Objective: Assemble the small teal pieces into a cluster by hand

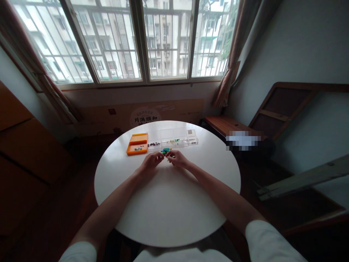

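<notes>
Both hands meet over a small heap of green and blue pieces [165, 150] on the white round table. My left hand [152, 160] has its fingers curled together at the heap's left edge. On the other side, my right hand [177, 158] is bent with thumb and fingertips pinched near the same pieces. Anything between the fingertips is too small to make out. Just behind lie an orange open box [128, 149] with several blue pieces [138, 149] and a clear plastic compartment case [166, 134]. Dark brown [153, 144], cream and green pieces sit in its compartments.
The table [169, 207] has a curved edge all round. Beyond it stand a cardboard panel [185, 111] under the window and a wooden bench [231, 123] at right, with a blurred patch over its near end. A wooden plank [305, 176] leans further right.
</notes>
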A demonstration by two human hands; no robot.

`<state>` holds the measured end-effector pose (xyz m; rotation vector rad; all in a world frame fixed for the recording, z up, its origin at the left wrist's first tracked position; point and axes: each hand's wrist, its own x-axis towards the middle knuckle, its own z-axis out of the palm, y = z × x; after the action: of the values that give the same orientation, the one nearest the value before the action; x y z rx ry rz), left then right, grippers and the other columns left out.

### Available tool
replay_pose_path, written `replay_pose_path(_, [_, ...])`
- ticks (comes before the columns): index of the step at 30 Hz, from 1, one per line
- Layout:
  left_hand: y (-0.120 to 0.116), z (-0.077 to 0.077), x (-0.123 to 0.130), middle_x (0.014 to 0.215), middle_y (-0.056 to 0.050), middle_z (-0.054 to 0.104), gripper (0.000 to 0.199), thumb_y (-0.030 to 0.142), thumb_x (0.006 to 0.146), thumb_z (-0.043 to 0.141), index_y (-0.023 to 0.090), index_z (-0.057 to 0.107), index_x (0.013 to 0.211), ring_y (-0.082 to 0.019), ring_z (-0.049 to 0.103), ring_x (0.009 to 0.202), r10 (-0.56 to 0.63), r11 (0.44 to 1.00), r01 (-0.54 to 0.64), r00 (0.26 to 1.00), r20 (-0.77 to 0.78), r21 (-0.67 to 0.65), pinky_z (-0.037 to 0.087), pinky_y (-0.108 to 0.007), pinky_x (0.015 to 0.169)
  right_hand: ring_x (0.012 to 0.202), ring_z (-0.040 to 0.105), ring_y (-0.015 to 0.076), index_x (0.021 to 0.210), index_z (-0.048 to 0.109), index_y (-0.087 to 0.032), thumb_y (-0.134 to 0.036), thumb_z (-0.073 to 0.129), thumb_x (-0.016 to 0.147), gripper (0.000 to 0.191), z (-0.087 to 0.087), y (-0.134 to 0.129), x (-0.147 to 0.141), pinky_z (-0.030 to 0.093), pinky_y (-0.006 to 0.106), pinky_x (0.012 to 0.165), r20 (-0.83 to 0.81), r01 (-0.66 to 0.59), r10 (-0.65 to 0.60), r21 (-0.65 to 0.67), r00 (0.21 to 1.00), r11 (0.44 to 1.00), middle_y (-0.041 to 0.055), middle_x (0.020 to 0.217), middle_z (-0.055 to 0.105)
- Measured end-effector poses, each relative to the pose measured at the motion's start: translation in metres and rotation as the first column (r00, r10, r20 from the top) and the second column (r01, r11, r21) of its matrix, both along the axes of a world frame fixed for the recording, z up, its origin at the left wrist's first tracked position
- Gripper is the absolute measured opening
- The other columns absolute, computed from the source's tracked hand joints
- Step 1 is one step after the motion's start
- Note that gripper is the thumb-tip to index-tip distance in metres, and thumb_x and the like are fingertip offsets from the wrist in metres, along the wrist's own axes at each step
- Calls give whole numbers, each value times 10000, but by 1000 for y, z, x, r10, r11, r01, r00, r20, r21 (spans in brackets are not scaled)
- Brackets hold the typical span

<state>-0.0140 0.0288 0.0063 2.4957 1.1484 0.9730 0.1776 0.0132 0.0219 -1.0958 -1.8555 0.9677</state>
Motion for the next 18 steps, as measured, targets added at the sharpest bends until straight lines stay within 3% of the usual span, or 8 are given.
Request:
replay_pose_path(7, [-8,8,5,648,3,585,209,341,840,533,170,652,830,-71,483,537,-28,998,23,995,92,55,356,-170,511,417,476,69,802,617,-101,-388,540,776,299,4,-6,-4,357,174,383,-123,-93,82,-81,989,992,-7,553,544])
replay_pose_path(13, [-11,10,4,721,-9,593,229,367,845,530,187,669,871,-73,502,577,-55,997,50,994,93,52,386,-181,550,455,486,69,796,631,-99,-408,568,755,318,5,-5,-2,370,180,425,-201,-153,133,-90,971,984,1,579,563])
replay_pose_path(18, [-13,5,9,800,-28,593,237,361,856,513,186,668,896,-75,532,604,-8,999,3,994,107,43,414,-184,561,428,454,59,724,617,-107,-410,583,735,305,1,-4,-4,331,163,390,-197,-88,61,-132,978,987,-14,529,536])
